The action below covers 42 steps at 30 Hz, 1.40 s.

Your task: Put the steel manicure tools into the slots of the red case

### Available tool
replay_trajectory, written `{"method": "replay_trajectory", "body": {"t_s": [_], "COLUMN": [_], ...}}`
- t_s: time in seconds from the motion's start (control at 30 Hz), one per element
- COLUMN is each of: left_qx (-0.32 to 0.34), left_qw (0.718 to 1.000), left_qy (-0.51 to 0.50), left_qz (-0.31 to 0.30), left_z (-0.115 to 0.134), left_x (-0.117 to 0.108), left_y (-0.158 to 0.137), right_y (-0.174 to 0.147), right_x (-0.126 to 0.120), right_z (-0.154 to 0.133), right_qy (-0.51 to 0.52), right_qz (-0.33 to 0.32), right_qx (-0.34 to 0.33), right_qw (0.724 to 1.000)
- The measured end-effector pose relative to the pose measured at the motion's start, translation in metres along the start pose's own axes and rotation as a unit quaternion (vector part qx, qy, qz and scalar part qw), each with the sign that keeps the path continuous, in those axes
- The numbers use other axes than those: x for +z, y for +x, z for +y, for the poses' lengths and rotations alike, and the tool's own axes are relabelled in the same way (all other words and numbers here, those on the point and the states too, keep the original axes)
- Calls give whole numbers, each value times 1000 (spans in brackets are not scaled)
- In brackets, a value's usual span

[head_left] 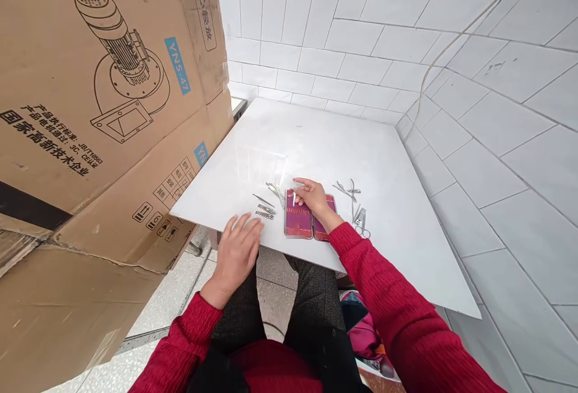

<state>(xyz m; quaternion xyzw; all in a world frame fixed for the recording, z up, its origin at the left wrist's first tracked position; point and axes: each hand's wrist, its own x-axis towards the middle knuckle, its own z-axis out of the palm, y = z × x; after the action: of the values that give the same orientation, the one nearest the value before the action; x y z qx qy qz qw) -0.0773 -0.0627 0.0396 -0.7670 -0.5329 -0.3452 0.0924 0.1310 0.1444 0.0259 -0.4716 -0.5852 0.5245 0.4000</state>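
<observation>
Past the table's left edge: cardboard packaging (pixel 49 38) stands beside you, printed with a motor-and-blower drawing; a blue label reads "YNS-47", and black lines include "JB/T10563", "3C" and "CE". "小心轻放" (handle with care) runs up its right side.
Left hand: your left hand (pixel 237 248) spreads palm down across the table's (pixel 428 248) near edge, toward the near-left corner, fingers loosely parted, with nothing seen in its grip; you may be steadying yourself, though contact with the top cannot be told.
Silver pieces: just beyond those fingertips lie a slim pointed tool (pixel 263 200), a cluster of small metal pieces (pixel 265 212) and some longer slender tools (pixel 274 189), apparently set close to the case for easy reach.
Purple case: your case (pixel 299 224) lies open by the middle of the near edge, orange loops across its left half, probably flat so both halves stay accessible.
Right hand: your right hand (pixel 315 197) arches over the case, thumb and fingers closed on a small pale piece (pixel 294 198), seemingly a fingertip pinch because it is so slight.
Right-hand tools: nippers (pixel 353 191), clippers (pixel 360 218) and scissors (pixel 363 233) lie beyond the case, toward the right edge; any markings are too small to read.
</observation>
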Motion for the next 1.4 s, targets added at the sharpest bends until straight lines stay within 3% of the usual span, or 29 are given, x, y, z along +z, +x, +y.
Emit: {"method": "replay_trajectory", "body": {"t_s": [0.1,0.3,0.73,1.0,1.4], "left_qx": [62,59,36,37,38], "left_qw": [994,992,993,994,994], "left_qy": [-33,-54,-85,-83,-78], "left_qz": [-79,-100,-77,-67,-72], "left_z": [14,21,15,15,15], "left_x": [27,65,73,73,76], "left_y": [4,7,3,2,0], "right_y": [0,-2,-5,-15,-28], "right_x": [5,11,11,9,19], "right_z": [-4,-8,-2,2,4], "right_qy": [-26,-40,-122,-288,-413], "right_qz": [9,43,46,70,47], "right_qx": [1,0,2,-93,-120], "right_qw": [1000,998,992,950,902]}}
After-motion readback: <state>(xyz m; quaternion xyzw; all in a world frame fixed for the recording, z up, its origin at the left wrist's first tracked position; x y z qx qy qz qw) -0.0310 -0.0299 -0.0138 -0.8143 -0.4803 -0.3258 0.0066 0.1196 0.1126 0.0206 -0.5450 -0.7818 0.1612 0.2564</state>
